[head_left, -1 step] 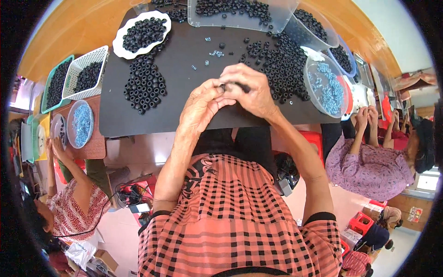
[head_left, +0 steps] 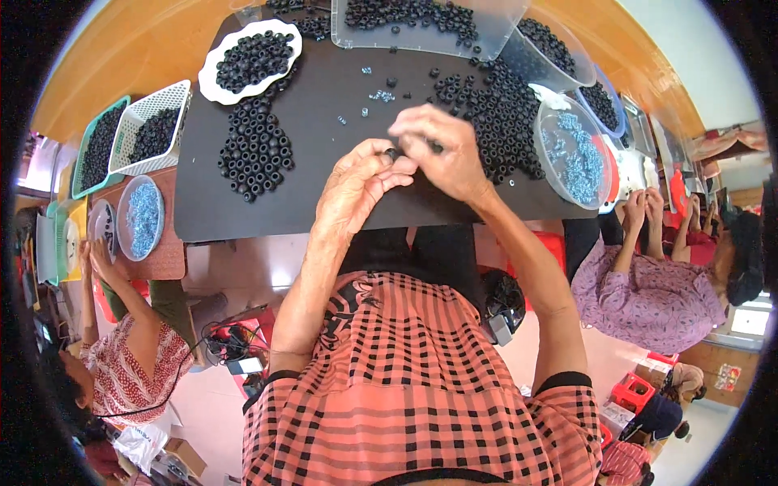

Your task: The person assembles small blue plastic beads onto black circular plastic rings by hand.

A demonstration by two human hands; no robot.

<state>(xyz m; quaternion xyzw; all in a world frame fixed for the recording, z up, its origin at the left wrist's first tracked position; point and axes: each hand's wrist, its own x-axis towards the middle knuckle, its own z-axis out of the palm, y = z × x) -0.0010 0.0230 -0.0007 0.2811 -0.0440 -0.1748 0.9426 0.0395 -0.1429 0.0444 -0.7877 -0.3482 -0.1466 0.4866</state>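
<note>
My left hand (head_left: 356, 180) is closed in a pinch above the near part of the dark table. Between its thumb and fingertips sits a small black ring-shaped piece (head_left: 392, 153). Just to its right is my right hand (head_left: 444, 152), its fingers curled and slightly smeared by motion. A dark thing (head_left: 436, 147) shows inside the right hand's curl, mostly hidden, so its kind cannot be made out. Loose black ring-shaped pieces (head_left: 506, 121) lie in a heap to the right of my hands. Beyond them are a few tiny clear blue pieces (head_left: 382, 95).
More black rings form a pile (head_left: 253, 150) at the left, below a white scalloped dish (head_left: 212, 85). A clear bin (head_left: 405, 44) stands at the back. A round tub (head_left: 541, 134) of blue pieces sits right. Co-workers sit either side, one with hands (head_left: 101, 263) at left.
My right hand's fingers have shifted and straightened a little, and less of the dark thing in them shows. The left hand stays in place with its pinch.
</note>
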